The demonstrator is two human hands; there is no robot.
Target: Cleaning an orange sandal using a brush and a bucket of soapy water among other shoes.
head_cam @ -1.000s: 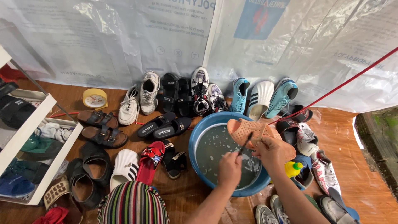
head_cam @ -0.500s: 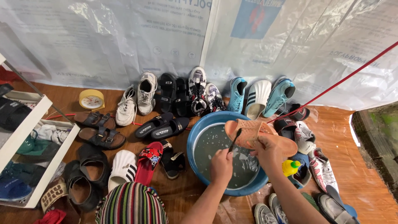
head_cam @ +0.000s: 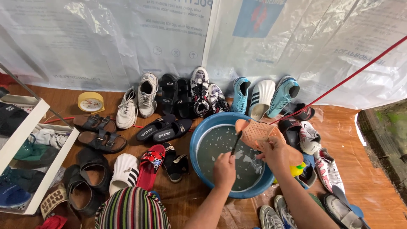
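Printed white plastic sheeting (head_cam: 127,42) hangs across the back wall behind the row of shoes, bearing grey lettering and one blue rectangular panel (head_cam: 260,17) near the top centre.

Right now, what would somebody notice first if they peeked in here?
Probably the big blue basin of soapy water in the middle, where the left hand holds a dark brush against an orange clog in the right hand. Then the shoes lined up along the plastic sheet behind.
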